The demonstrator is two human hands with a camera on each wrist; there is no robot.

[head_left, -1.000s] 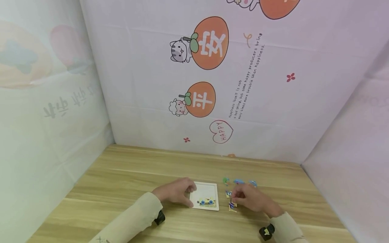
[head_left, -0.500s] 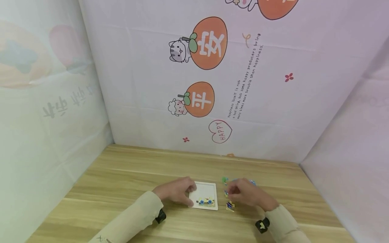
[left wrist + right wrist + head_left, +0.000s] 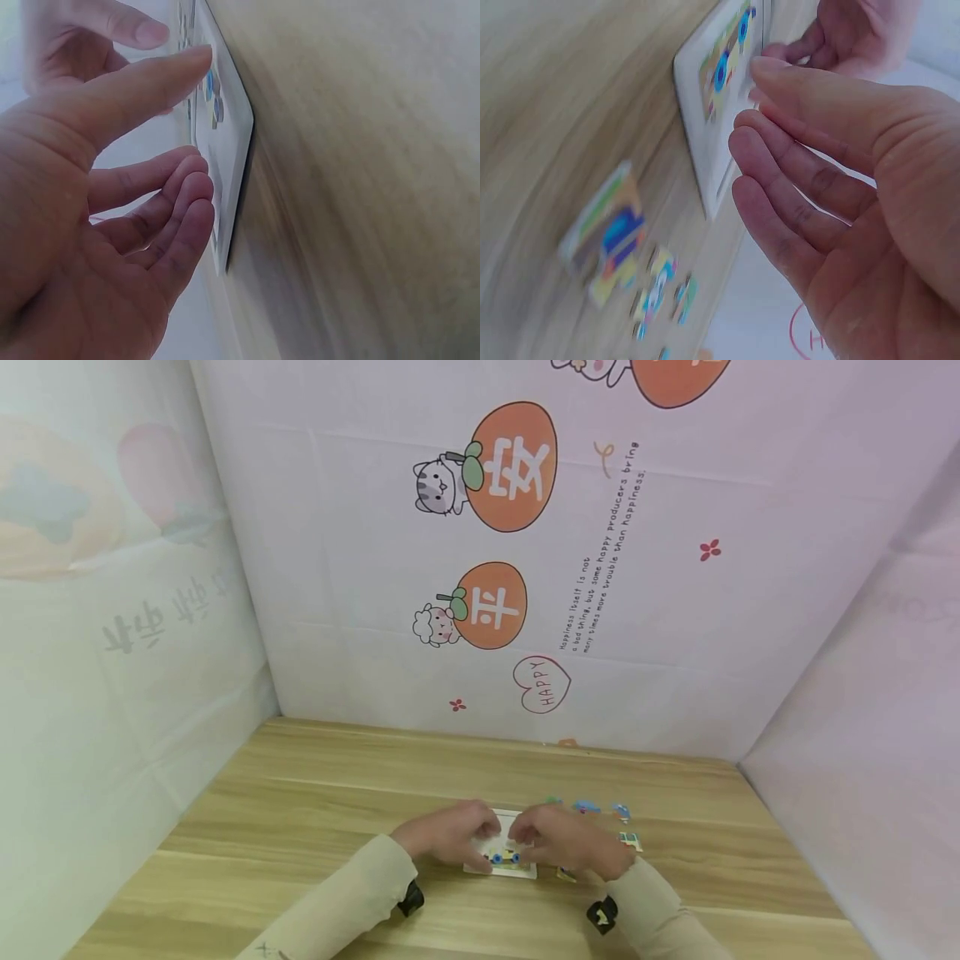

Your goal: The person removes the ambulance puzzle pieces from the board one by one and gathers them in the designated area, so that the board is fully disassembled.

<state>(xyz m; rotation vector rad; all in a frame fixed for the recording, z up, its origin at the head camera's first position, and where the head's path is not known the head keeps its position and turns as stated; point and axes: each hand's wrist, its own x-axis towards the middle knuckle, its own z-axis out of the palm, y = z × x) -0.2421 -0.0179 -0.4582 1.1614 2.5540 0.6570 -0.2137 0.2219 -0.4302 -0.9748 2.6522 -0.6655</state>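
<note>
My left hand lies over the left side of a white puzzle tray, its fingers loosely bent and holding nothing. Above the tray's right side is my right hand, thumb and fingers apart, with no piece visible between them. Joined puzzle pieces showing a yellow vehicle with blue wheels fill the tray's near edge, seen between both hands. A loose puzzle piece with blue and orange print lies just outside the tray. Beyond it, in the right wrist view, is a smaller yellow-and-blue piece.
More loose pieces lie right of the tray: a blue one, another blue one and one with window-like print. The wooden table meets a printed white cloth wall at the back.
My right hand has moved left from the loose pieces to over the tray, uncovering the piece with window-like print. My left hand has shifted slightly right over the tray.
</note>
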